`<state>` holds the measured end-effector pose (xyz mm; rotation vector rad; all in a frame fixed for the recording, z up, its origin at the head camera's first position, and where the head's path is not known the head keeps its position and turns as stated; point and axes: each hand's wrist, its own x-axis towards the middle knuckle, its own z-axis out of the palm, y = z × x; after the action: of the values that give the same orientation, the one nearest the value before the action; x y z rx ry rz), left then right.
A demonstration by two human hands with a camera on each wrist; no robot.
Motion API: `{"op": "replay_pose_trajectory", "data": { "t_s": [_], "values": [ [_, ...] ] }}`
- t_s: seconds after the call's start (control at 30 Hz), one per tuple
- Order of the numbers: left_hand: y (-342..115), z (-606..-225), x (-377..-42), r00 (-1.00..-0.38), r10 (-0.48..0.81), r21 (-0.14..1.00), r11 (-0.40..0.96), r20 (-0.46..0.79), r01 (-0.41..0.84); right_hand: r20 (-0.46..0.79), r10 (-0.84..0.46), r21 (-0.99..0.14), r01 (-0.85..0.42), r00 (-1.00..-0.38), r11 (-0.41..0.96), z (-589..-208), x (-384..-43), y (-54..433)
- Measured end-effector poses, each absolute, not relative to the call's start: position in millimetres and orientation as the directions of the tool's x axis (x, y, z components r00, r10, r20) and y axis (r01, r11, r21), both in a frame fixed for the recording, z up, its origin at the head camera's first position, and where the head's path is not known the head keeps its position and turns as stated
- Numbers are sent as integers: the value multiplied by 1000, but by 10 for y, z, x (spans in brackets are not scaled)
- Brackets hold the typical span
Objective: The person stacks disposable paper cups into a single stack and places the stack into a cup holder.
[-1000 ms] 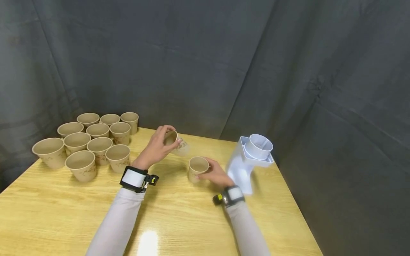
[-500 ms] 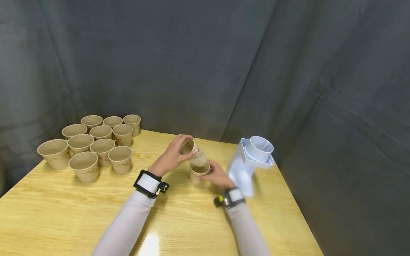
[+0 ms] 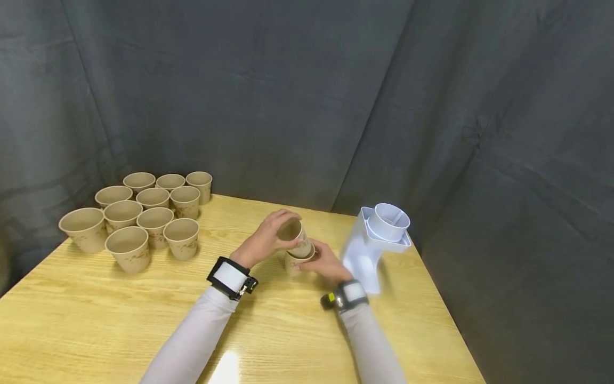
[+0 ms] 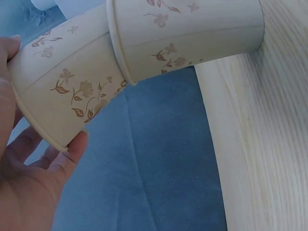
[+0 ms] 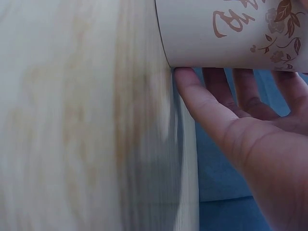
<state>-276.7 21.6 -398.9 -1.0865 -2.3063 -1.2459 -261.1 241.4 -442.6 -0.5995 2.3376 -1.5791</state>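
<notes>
My left hand (image 3: 265,239) grips a beige paper cup (image 3: 302,245) near its rim, tilted with its mouth toward the left. Its base reaches into the mouth of a second paper cup (image 3: 291,264), which stands on the table. Around that lower cup are the fingers and thumb of my right hand (image 3: 329,264). In the left wrist view, the upper cup (image 4: 72,84) shows brown flower prints and sits partly inside the lower cup (image 4: 192,36) at an angle. The right wrist view shows the thumb (image 5: 207,103) against the lower cup's side, low near the tabletop.
Several matching paper cups (image 3: 127,250) stand upright in rows at the left of the wooden table (image 3: 268,341). At the right stands a white plastic stand (image 3: 362,261) with a round collar on top. A dark grey curtain (image 3: 268,106) hangs behind.
My left hand has brought its cup rightward and down, from beside the other cup into its mouth. My right hand has stayed nearly still around the lower cup.
</notes>
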Motion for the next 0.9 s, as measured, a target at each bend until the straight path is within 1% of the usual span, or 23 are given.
{"op": "replay_pose_trajectory", "data": {
  "t_s": [0.13,0.23,0.37,0.6,0.9],
  "values": [
    [252,-4008,-2756,-678,484,579,361,554,731,13,-468,-926,-187,-884,327,-4412,-2600,2419],
    [281,-4028,-2753,-674,494,570,369,549,735,23,-464,-929,-190,-886,318,-4503,-2655,2441],
    [298,-4040,-2738,-663,496,562,361,560,744,45,-456,-923,-212,-889,322,-4639,-2736,2467],
    [323,-4049,-2714,-668,507,563,370,544,739,76,-462,-902,-259,-883,346,-4685,-2758,2480],
    [409,-4070,-2678,-691,510,557,415,513,720,42,-426,-891,-227,-904,393,-4660,-2748,2474]
  ]
}}
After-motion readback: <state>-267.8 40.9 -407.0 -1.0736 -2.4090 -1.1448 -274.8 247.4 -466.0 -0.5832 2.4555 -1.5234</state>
